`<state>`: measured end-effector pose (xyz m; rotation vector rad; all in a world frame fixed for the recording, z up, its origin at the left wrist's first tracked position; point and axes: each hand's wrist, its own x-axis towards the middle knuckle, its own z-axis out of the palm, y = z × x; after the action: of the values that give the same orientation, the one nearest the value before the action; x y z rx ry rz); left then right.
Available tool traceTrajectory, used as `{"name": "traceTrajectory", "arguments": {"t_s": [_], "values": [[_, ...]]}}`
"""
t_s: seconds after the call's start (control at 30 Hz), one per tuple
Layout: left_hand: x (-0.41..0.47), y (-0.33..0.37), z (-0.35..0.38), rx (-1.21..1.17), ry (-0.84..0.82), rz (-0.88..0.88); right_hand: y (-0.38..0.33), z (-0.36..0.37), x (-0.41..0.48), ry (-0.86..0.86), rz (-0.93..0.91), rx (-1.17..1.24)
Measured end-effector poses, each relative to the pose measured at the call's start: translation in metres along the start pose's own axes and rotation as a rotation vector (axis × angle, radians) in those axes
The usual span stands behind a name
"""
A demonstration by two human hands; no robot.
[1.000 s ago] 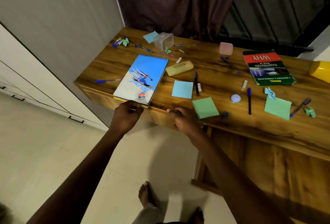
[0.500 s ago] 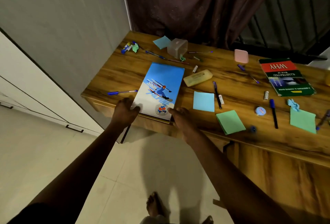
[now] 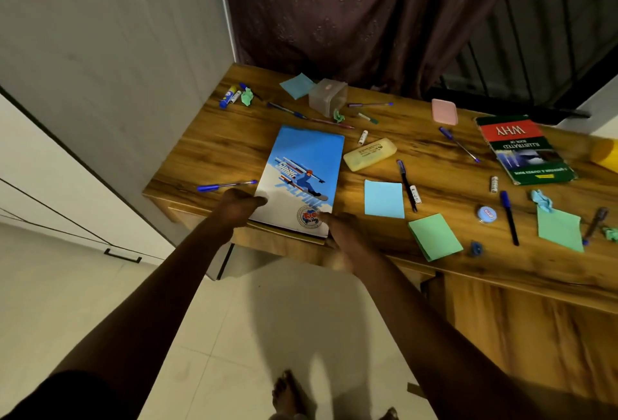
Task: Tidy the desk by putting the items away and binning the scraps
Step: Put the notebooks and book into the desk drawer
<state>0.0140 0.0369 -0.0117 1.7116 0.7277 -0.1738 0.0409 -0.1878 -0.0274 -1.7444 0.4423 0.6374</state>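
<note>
Our left grip [image 3: 239,207] pinches the near left edge of the blue skiing notebook [image 3: 304,165], which lies at the front edge of the counter [image 3: 214,152]; our right grip [image 3: 337,229] meets its near right corner, blurred, so we cannot tell its hold

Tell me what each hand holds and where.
The left hand grips the blue notebook at its near left edge; the right hand is at the near right corner, grip too blurred to tell.
</note>
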Motion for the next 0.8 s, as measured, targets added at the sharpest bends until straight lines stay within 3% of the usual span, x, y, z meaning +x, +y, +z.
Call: {"name": "traceTrajectory", "arguments": {"t_s": [0.27, 0.53, 0.8], "values": [[0.002, 0.016, 0.009, -0.312, -0.096, -0.067, 0.000, -0.002, -0.003, -0.066, 0.021, 0.128], [-0.039, 0.026, 0.012, -0.370, -0.078, 0.180, -0.003, -0.006, -0.012, -0.101, -0.036, 0.124], [-0.106, 0.029, -0.003, -0.456, -0.141, 0.257, -0.023, -0.025, -0.044, -0.226, -0.083, 0.448]]}}
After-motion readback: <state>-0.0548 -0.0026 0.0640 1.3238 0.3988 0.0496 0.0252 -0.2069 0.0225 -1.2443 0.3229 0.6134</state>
